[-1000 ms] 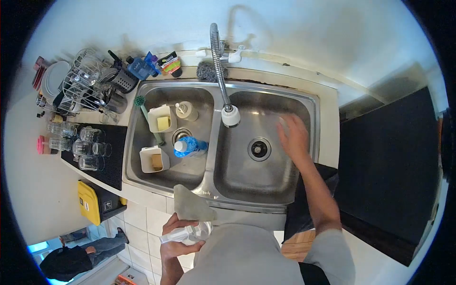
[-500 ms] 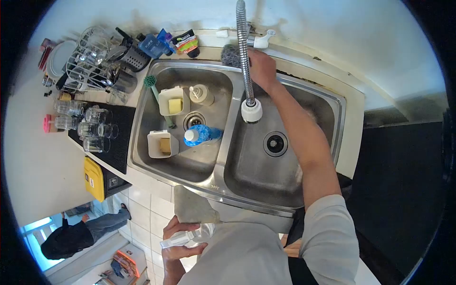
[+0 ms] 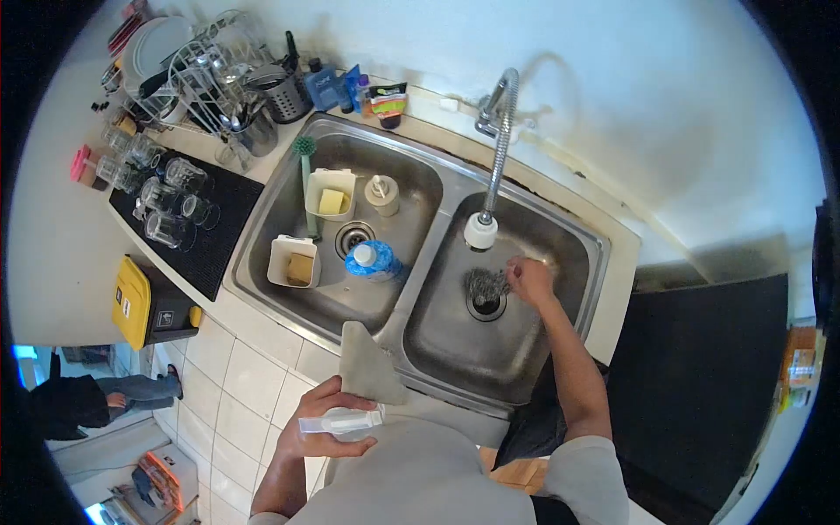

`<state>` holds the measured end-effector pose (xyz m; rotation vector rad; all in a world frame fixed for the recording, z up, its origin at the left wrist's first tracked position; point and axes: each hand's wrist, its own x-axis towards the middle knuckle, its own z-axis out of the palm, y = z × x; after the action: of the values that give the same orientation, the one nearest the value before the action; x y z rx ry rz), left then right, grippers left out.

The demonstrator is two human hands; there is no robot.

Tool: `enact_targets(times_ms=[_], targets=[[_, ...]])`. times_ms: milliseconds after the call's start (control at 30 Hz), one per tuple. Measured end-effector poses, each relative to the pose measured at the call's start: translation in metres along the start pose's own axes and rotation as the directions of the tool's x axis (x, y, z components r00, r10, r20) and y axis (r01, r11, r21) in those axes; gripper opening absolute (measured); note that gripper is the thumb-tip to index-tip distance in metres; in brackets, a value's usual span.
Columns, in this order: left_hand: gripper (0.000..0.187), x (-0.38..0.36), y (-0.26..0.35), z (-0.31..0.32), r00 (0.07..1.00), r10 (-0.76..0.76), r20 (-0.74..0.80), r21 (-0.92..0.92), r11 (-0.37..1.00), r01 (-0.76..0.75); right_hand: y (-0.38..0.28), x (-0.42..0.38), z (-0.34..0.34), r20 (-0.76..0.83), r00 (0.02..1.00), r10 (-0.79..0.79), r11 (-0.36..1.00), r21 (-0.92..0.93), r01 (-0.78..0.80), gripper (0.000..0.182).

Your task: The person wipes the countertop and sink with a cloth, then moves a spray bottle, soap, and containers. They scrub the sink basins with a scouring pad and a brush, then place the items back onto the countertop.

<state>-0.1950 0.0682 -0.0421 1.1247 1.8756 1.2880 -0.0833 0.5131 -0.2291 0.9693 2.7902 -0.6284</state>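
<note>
My right hand (image 3: 530, 280) is over the right sink basin (image 3: 446, 337), fingers pinched on the edge of a grey scouring pad (image 3: 486, 286) that hangs above the drain. Above it is the faucet head (image 3: 480, 231). Low in front of my body, my left hand (image 3: 324, 424) is wrapped round a clear, transparent item (image 3: 346, 423). A pale grey cloth (image 3: 367, 363) lies against the sink's front edge beside that hand. In the left basin are a blue bottle (image 3: 373, 261), a pump bottle (image 3: 382, 194), a green brush (image 3: 306, 175) and two white containers with sponges.
Glass mugs (image 3: 171, 229) stand on a black mat (image 3: 229, 210) at the left, below a dish rack (image 3: 197, 87). A yellow-lidded bin (image 3: 131, 302) is on the floor. Another person (image 3: 74, 407) is at the far lower left. A dark panel (image 3: 700, 376) is at the right.
My right hand has brought the scouring pad from the sink's back ledge down into the right basin. The view has shifted. My left hand still holds the clear item.
</note>
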Motion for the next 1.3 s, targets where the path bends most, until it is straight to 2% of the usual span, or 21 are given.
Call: enact_targets(times_ms=[33,100,133,200,300,400,500,600,700,800,900,1000,1033,1067,1100,1167,1233,1267,1300], targets=[[0.049,0.0,0.0,-0.001,1.0,0.018,-0.017,-0.029,0.999,-0.018,-0.012,0.006,-0.015,-0.064,0.997,-0.034,0.999,-0.037,0.032,0.026],[0.048,0.0,-0.002,-0.004,0.999,0.021,-0.025,-0.031,0.999,-0.021,-0.045,0.028,-0.047,-0.29,0.936,-0.201,0.98,-0.067,0.189,0.024],[0.048,-0.001,-0.003,-0.005,0.999,0.022,-0.026,-0.034,0.999,-0.023,-0.061,0.041,-0.062,-0.394,0.877,-0.274,0.961,-0.094,0.259,0.024],[0.049,-0.003,-0.008,-0.007,1.0,0.009,-0.027,-0.011,1.0,-0.009,-0.088,0.073,-0.079,-0.465,0.744,-0.48,0.877,-0.284,0.388,0.023],[0.049,-0.005,-0.015,-0.008,0.997,-0.016,-0.077,-0.004,1.0,0.016,-0.117,0.129,-0.083,-0.403,0.61,-0.682,0.73,-0.324,0.602,0.028],[0.048,-0.011,-0.024,-0.008,0.991,-0.049,-0.121,0.019,0.998,0.052,-0.149,0.17,-0.085,-0.293,0.488,-0.822,0.567,-0.501,0.654,0.033],[0.048,-0.015,-0.032,-0.007,0.981,-0.086,-0.171,0.019,0.996,0.09,-0.182,0.195,-0.087,-0.244,0.67,-0.701,0.658,-0.581,0.478,0.036],[0.049,-0.019,-0.04,-0.007,0.97,-0.141,-0.197,-0.043,0.99,0.135,-0.195,0.227,-0.089,-0.368,0.668,-0.646,0.676,-0.683,0.277,0.038],[0.048,-0.016,-0.041,-0.008,0.964,-0.146,-0.22,-0.078,0.988,0.132,-0.19,0.257,-0.087,-0.357,0.643,-0.677,0.636,-0.724,0.267,0.033],[0.048,-0.012,-0.042,-0.01,0.967,-0.13,-0.217,-0.068,0.991,0.118,-0.192,0.265,-0.09,-0.236,0.725,-0.647,0.645,-0.677,0.355,0.032],[0.049,-0.011,-0.039,-0.012,0.975,-0.13,-0.179,-0.017,0.991,0.129,-0.194,0.244,-0.095,-0.226,0.727,-0.648,0.65,-0.662,0.373,0.029],[0.05,-0.01,-0.032,-0.012,0.973,-0.126,-0.194,-0.044,0.992,0.119,-0.178,0.201,-0.094,-0.214,0.735,-0.643,0.721,-0.491,0.489,0.028],[0.05,-0.011,-0.03,-0.01,0.97,-0.123,-0.21,-0.07,0.991,0.11,-0.156,0.191,-0.087,-0.209,0.69,-0.693,0.712,-0.346,0.611,0.031],[0.05,-0.014,-0.03,-0.008,0.97,-0.112,-0.215,-0.072,0.992,0.099,-0.134,0.175,-0.075,-0.277,0.696,-0.663,0.749,-0.266,0.607,0.033],[0.05,-0.017,-0.031,-0.007,0.971,-0.099,-0.219,-0.071,0.994,0.086,-0.116,0.149,-0.065,-0.345,0.702,-0.624,0.778,-0.183,0.601,0.035],[0.05,-0.021,-0.029,-0.006,0.972,-0.077,-0.222,-0.066,0.996,0.064,-0.078,0.094,-0.045,-0.363,0.837,-0.41,0.906,-0.055,0.42,0.032],[0.05,-0.024,-0.025,-0.004,0.976,-0.064,-0.209,-0.058,0.997,0.053,-0.019,0.052,-0.003,-0.176,0.955,-0.24,0.964,-0.159,0.213,0.033],[0.05,-0.026,-0.022,-0.003,0.98,-0.055,-0.193,-0.048,0.998,0.047,-0.006,0.03,0.007,-0.008,0.995,-0.104,0.978,-0.184,0.101,0.035],[0.05,-0.028,-0.02,-0.002,0.984,-0.044,-0.173,-0.034,0.999,0.038,0.006,0.013,0.016,0.153,0.987,0.045,0.976,-0.219,-0.011,0.038]])
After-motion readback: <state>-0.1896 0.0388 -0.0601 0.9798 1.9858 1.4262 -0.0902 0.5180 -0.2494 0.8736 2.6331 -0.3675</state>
